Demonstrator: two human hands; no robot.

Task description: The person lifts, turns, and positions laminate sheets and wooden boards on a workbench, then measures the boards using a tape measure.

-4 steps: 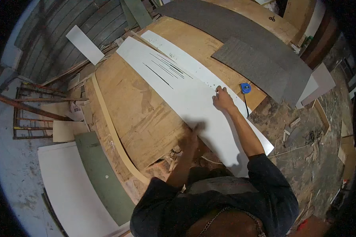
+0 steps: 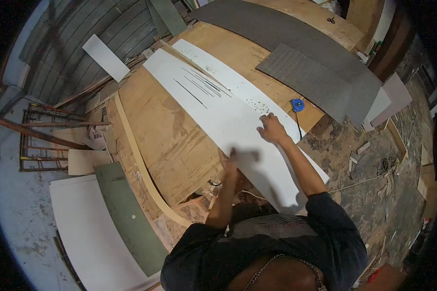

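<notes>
A long white board (image 2: 238,128) lies slantwise before me, with several thin dark strips or lines (image 2: 199,85) on its far part. My right hand (image 2: 273,130) is at the board's far edge, fingers curled over it and thumb on the white face. At the near edge is my left hand (image 2: 229,161), smeared by motion; its grip is unclear. Beyond lies a second white board (image 2: 217,67), partly covered by the first and scattered with small dark specks I cannot make out. A blue tape measure (image 2: 297,105) rests right of my right hand, with a dark strap hanging.
Both boards lie on a wooden worktop (image 2: 172,140). A pale curved strip (image 2: 136,150) runs along its left side. Dark grey sheets (image 2: 315,72) cover the far right. White and green panels (image 2: 126,213) lean at lower left. Scissors (image 2: 331,20) lie at the back. Scraps litter the right floor.
My left hand has shifted left and slightly away along the near edge. My right hand has come a little nearer, and more specks show on the rear board beside it.
</notes>
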